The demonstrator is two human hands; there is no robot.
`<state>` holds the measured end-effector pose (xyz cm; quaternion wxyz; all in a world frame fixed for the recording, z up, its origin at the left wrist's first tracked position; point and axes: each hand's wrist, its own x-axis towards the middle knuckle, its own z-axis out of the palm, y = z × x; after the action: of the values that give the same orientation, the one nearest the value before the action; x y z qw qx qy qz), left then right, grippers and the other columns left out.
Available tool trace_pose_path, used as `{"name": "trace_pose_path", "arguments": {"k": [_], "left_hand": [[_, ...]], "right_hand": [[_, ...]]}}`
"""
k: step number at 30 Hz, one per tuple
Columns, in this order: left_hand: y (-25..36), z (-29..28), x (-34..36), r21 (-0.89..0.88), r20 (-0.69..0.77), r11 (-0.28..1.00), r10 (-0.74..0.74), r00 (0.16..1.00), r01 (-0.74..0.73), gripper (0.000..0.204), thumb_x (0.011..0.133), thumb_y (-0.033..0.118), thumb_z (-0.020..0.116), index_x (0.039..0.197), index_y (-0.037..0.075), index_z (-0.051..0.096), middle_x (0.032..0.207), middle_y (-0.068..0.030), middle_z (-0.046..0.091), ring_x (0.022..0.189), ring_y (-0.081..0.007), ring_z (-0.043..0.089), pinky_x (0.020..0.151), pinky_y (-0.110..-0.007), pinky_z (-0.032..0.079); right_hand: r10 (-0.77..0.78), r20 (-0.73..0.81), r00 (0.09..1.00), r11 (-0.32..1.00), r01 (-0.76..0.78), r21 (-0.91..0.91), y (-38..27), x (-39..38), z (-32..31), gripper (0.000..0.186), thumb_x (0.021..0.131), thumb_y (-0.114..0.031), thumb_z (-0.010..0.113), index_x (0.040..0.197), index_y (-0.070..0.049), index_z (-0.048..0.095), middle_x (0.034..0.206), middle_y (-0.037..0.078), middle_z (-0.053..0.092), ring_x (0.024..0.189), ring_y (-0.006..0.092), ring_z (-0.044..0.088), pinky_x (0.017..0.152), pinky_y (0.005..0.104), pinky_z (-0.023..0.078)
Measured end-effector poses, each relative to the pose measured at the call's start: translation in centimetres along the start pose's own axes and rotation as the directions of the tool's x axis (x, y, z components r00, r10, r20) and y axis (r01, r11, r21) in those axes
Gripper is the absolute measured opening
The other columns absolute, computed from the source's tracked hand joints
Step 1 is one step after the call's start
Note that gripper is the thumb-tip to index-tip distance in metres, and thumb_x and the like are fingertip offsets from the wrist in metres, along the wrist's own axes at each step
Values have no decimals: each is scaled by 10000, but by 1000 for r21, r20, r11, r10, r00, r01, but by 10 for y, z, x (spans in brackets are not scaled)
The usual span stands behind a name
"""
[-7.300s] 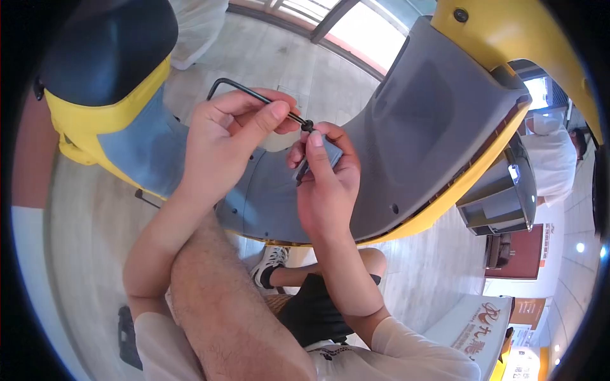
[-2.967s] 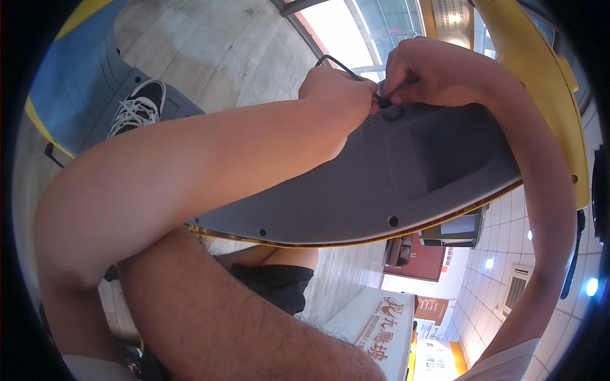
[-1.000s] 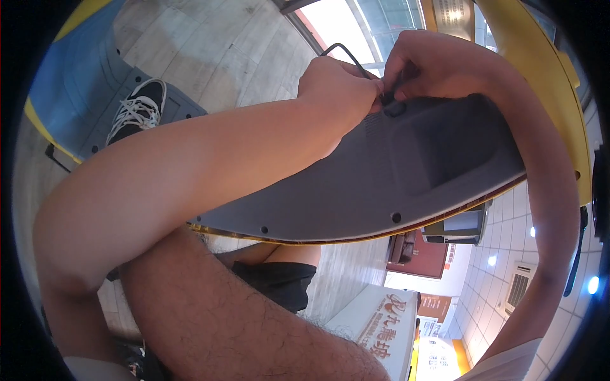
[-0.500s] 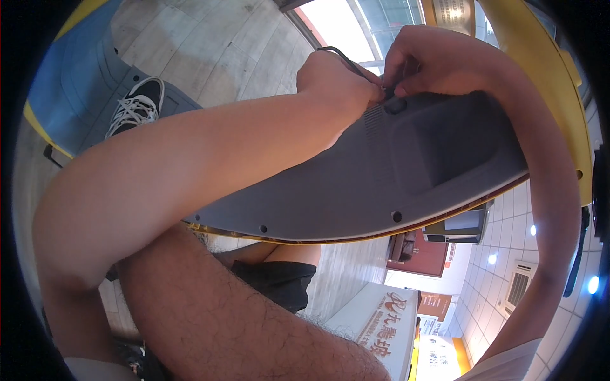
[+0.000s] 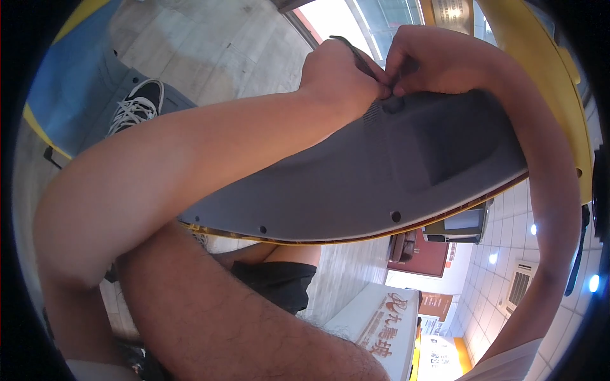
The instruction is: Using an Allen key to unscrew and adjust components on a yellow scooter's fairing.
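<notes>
My left hand (image 5: pixel 343 70) is closed on a thin dark strip-like thing (image 5: pixel 359 56) that sticks out past its knuckles; its kind I cannot make out. The fingers of my right hand (image 5: pixel 438 60) are pinched together right beside the left fingertips, and whatever they grip is hidden. Both sets of fingertips meet at the far edge of a dark grey plastic panel (image 5: pixel 318 197), near a small round recess (image 5: pixel 394 105). The panel has a ribbed patch, a deep hollow on its right part and round holes along its near edge, which is trimmed in yellow.
A yellow body part (image 5: pixel 565 95) rises at the right. At the left lies a blue and grey footboard (image 5: pixel 76 82) with a black shoe (image 5: pixel 138 105) on it. My bare leg (image 5: pixel 222 311) crosses below the panel. Another person's dark shorts (image 5: pixel 273 282) show beyond it.
My left hand has shifted slightly up and right, and the dark strip in it has turned to show more of its width. My right hand has barely moved.
</notes>
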<state>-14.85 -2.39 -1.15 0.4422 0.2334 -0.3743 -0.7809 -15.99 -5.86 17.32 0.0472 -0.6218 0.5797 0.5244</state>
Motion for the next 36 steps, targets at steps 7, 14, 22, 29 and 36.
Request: {"name": "trace_pose_path", "arguments": {"k": [7, 14, 22, 29, 36], "left_hand": [[6, -4, -3, 246, 39, 934, 259, 965, -260, 65, 724, 80, 777, 777, 58, 746, 856, -122, 732, 834, -244, 710, 757, -341, 561], [6, -4, -3, 244, 24, 942, 231, 973, -229, 53, 714, 100, 773, 756, 70, 757, 837, -124, 731, 826, -271, 712, 771, -364, 560], [-3, -5, 1, 176, 39, 962, 204, 978, -207, 150, 699, 122, 805, 798, 37, 731, 825, -129, 724, 807, -237, 712, 737, -342, 562], [-1, -9, 1, -11, 111, 1000, 25, 994, -24, 181, 731, 115, 812, 836, 7, 711, 832, -118, 722, 798, -192, 708, 716, -320, 560], [-4, -8, 3, 232, 166, 959, 129, 978, -165, 219, 791, 193, 803, 872, -1, 744, 872, -129, 734, 803, -191, 709, 747, -322, 552]], "right_hand": [[18, 19, 1000, 1000, -18, 7, 3, -1, 1, 177, 810, -148, 773, 959, -65, 726, 998, 76, 617, 961, 248, 636, 861, 343, 491], [-9, 4, 1000, 998, 10, -59, 3, -1, 1, 195, 799, -163, 786, 964, -76, 728, 1011, 77, 604, 983, 247, 617, 869, 350, 482], [-49, -2, 999, 997, 49, -63, 6, 0, 1, 204, 793, -155, 787, 975, -73, 745, 1017, 80, 612, 995, 241, 618, 880, 340, 478], [-52, 104, 993, 999, 52, 8, 6, 4, -2, 193, 791, -139, 787, 969, -73, 750, 994, 83, 627, 961, 230, 639, 854, 334, 495], [-45, -1, 999, 999, 45, 2, 6, 0, 3, 158, 794, -123, 783, 937, -67, 745, 992, 75, 628, 953, 224, 641, 847, 329, 500]]}}
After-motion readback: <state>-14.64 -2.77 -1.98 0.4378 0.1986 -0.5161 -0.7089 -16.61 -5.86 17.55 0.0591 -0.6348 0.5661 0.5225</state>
